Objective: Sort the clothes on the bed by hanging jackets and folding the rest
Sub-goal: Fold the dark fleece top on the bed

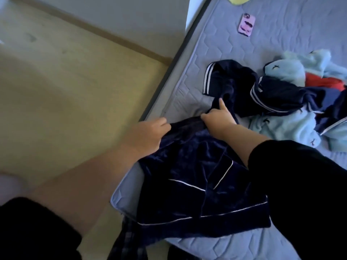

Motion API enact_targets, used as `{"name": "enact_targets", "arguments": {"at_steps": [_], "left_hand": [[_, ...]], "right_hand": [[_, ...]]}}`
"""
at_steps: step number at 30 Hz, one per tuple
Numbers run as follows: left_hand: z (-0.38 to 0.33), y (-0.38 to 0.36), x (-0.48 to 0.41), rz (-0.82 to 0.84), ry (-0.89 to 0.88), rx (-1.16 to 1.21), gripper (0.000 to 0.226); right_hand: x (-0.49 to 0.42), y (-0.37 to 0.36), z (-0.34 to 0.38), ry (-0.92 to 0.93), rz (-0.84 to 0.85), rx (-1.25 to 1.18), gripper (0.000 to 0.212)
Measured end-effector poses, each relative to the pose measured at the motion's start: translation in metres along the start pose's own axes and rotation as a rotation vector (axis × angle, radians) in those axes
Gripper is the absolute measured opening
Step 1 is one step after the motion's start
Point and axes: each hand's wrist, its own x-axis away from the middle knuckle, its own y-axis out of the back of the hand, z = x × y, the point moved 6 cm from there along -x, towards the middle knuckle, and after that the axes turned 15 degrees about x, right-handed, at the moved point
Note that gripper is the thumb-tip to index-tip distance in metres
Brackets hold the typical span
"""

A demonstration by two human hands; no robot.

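A: Found the navy pyjama top (197,184) where?
B: At the near corner of the bed (262,44), laid flat with white piping showing, lapping over the mattress edge on the side nearest the floor (75,91).
A: Held how?
B: Gripped at the upper edge with both hands. Bunched the cloth inside the curled fingers of the left hand (150,134), close to the bed's side. Pinched the same edge with the right hand (217,117), index finger straight, tip on dark fabric beyond.
A: Dark fabric belonging to what?
B: Could not tell. Ran on toward a navy striped piece (225,79) just past that hand; possibly a sleeve of the top, possibly a separate garment. Saw pale blue fleece (293,72) and a red item (323,81) tangled behind, and a pink phone (247,24) farther up the mattress, well apart.
A: Judged what as the risk?
B: Mainly a slide to the floor. Looked like slippery velvet with little mattress beneath at that corner; could have gone over with one tug outward. Might also have dragged the striped piece along on lifting, if snagged or joined, and pulled the heap apart. Risked a crooked fold as well, from an uneven hold: bunched on one side, merely pinched on the other.
A: And the safer course?
B: Probably to draw the top inward, clear of the corner, before folding
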Motion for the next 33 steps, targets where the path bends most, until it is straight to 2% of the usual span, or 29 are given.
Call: {"name": "enact_targets", "arguments": {"at_steps": [5,9,13,16,18,21,22,23,24,26,27,28,30,33], "left_hand": [[-0.014,-0.016,0.031,-0.094,0.200,-0.054,0.025],[-0.050,-0.048,0.060,0.004,0.189,-0.144,0.035],[-0.073,-0.070,0.086,0.044,0.162,-0.168,0.042],[-0.081,-0.104,0.117,0.212,0.063,-0.207,0.041],[-0.076,-0.138,0.140,0.404,0.150,-0.222,0.037],[-0.058,-0.189,0.167,0.748,0.455,-0.193,0.027],[-0.056,-0.201,0.170,0.820,0.503,-0.170,0.025],[-0.059,-0.206,0.170,0.825,0.507,-0.159,0.025],[-0.064,-0.207,0.166,0.744,0.447,-0.162,0.026],[-0.078,-0.194,0.156,0.477,0.245,-0.165,0.038],[-0.084,-0.186,0.157,0.387,0.181,-0.156,0.042],[-0.088,-0.183,0.160,0.366,0.155,-0.159,0.043],[-0.088,-0.201,0.180,0.513,0.157,-0.178,0.038],[-0.080,-0.240,0.216,0.880,0.341,-0.172,0.030]], "right_hand": [[0.045,-0.031,-0.007,-0.125,-0.084,0.029,0.020],[0.097,-0.053,-0.002,-0.138,-0.101,-0.102,0.021],[0.149,-0.067,0.012,-0.074,-0.342,-0.159,0.031],[0.185,-0.085,0.033,0.080,-0.511,-0.244,0.031],[0.195,-0.115,0.062,0.176,-0.392,-0.226,0.034],[0.202,-0.175,0.107,0.235,0.036,-0.147,0.038],[0.203,-0.187,0.116,0.225,0.092,-0.127,0.038],[0.205,-0.190,0.122,0.206,0.100,-0.139,0.037],[0.206,-0.188,0.125,0.179,0.059,-0.161,0.035],[0.211,-0.179,0.122,0.124,-0.142,-0.261,0.034],[0.215,-0.177,0.117,0.090,-0.246,-0.324,0.034],[0.220,-0.179,0.114,0.068,-0.289,-0.355,0.035],[0.223,-0.194,0.122,0.118,-0.221,-0.317,0.035],[0.226,-0.238,0.155,0.273,0.222,-0.267,0.033]]}}
